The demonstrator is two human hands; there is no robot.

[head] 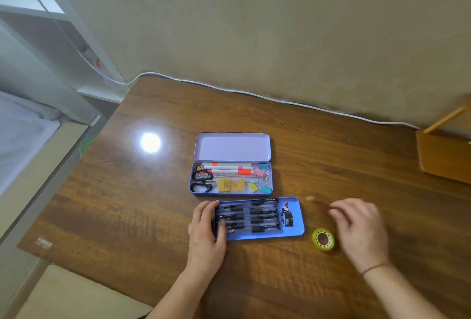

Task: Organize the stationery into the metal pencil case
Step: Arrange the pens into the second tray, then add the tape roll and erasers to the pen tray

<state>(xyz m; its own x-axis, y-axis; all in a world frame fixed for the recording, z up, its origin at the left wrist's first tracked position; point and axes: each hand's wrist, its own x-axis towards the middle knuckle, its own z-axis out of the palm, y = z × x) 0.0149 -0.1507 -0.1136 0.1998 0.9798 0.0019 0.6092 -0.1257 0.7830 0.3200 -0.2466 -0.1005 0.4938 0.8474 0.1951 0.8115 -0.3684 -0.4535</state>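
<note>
Far left: white shelving unit (38, 38) beside the brown wood-grain table (153, 216), lamp glare (150, 142) on the tabletop. White cable (254, 94) runs along the table's back edge against the beige wall (280, 25).

Left hand (205, 229) grips the left end of the blue metal tray (293, 229): fingers curled over the far-left corner, thumb lying on top of the pens. Tray sits flat on the table, near edge of the scene, holding a row of black-capped clear pens (248, 215) laid lengthwise. Printed figure (287, 213) on the tray's right end.

Just behind the tray, not touching it: lilac metal pencil case (230, 186), lid (232, 146) hinged open and tilted back. Inside, left to right: black-handled scissors (201, 181), white markers with orange and pink bands (228, 168) along the back, yellow eraser blocks (230, 185) along the front, binder clips in pink, teal and yellow (262, 178) at the right end.

Right of the tray, apart from it: yellow-green roll of tape (323, 239), lying flat on the table.

Right hand (359, 227) is just right of the tape, motion-blurred, fingers loosely curled, nothing in it; can't tell if it touches the table. Thin band on that wrist (374, 267).

Far right: tan wooden chair (444, 155) against the table edge.
</note>
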